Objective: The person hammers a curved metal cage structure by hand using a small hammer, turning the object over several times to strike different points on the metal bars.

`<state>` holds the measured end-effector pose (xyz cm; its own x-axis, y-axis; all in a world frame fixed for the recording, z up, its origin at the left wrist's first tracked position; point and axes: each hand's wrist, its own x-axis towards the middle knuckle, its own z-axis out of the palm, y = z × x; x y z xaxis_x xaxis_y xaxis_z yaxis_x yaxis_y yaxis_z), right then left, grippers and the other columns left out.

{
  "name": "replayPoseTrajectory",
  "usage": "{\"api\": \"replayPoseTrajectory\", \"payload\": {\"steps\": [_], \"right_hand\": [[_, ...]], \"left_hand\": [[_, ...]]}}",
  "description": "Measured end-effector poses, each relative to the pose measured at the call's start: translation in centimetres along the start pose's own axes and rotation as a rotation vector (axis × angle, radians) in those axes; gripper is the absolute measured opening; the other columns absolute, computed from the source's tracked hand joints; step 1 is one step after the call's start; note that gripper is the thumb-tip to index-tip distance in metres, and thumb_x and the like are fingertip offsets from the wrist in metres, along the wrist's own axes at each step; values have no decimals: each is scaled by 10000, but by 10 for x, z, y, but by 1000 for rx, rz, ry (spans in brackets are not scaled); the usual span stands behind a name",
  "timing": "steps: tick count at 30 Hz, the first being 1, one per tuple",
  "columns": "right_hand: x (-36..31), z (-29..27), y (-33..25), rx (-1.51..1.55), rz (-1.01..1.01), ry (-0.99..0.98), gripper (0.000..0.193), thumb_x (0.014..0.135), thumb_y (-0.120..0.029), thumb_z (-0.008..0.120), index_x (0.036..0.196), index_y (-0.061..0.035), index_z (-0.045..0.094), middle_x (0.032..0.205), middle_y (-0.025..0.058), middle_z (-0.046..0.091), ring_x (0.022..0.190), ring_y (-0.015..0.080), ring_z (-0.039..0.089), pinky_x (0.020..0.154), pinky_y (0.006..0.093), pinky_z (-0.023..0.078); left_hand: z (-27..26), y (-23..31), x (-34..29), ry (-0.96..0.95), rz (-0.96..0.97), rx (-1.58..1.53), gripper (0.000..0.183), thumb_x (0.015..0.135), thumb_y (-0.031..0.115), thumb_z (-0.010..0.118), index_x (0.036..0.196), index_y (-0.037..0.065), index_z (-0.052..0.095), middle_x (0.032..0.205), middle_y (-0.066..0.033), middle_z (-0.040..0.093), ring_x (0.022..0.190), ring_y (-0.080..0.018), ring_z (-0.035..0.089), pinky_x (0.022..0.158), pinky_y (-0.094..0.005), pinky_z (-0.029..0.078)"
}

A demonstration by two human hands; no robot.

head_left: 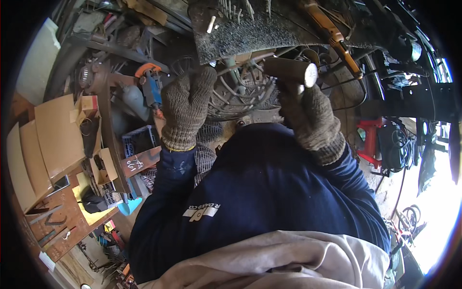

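Observation:
Both my hands wear thick brown-grey knitted gloves. My right hand (313, 115) is closed round the short visible part of a hammer's handle. The hammer's thick cylindrical head (286, 70) lies sideways above my fist, its round end face bright. My left hand (187, 106) is raised below the near edge of a dark, grit-covered metal bench (250, 41). Its fingers are curled away from view, and whatever they hold is hidden. Between my hands, lower down, are curved metal bars or wire coils (240, 91).
An orange bar-shaped tool (332, 31) lies across the bench's right part. A blue and orange power tool (151, 89) is beside my left hand. Cardboard (57, 135) and a wooden table (53, 231) are at left. A red stand (369, 142) is at right.

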<state>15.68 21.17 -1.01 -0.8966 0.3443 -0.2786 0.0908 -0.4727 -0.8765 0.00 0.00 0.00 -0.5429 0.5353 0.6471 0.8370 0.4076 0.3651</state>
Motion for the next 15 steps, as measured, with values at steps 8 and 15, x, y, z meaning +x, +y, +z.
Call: {"api": "replayPoseTrajectory", "payload": {"steps": [8,15], "right_hand": [[-10,-21,13,-663,-290,-37,384,950,-112,590,1310,-27,486,927,74,628,794,189,624,675,308,513],[-21,3,-39,-873,-657,-164,294,922,-118,626,1187,-3,577,957,167,667,850,327,688,726,386,556]], "left_hand": [[2,-6,-12,-43,-233,-187,284,915,282,684,878,1,704,694,-108,669,588,-205,636,544,-326,459],[6,10,2,-93,-188,-131,211,900,220,668,961,20,697,778,-123,675,658,-237,654,591,-344,497]]}}
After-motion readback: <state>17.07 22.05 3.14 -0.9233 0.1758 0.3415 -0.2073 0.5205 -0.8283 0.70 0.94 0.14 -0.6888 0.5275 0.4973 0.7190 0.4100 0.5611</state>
